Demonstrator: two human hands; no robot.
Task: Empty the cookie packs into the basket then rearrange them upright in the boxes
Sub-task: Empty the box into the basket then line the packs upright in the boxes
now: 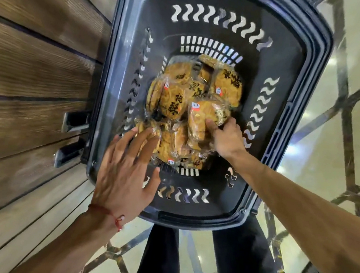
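Observation:
A dark plastic basket [297,60] stands on the floor in front of me, its bottom covered by several clear-wrapped packs of golden cookies [174,99] with black characters. My right hand [226,137] is deep inside the basket and grips one cookie pack [201,118] at the right of the pile, thumb on top. My left hand [125,170] hovers over the near left rim with fingers spread straight, fingertips just reaching the nearest packs. A red string sits on that wrist.
A wooden panelled wall or cabinet [36,62] with dark metal brackets [74,121] runs along the left, close against the basket. The glossy tiled floor [358,113] with dark lines spreads to the right. My dark trouser legs [237,268] stand below the basket.

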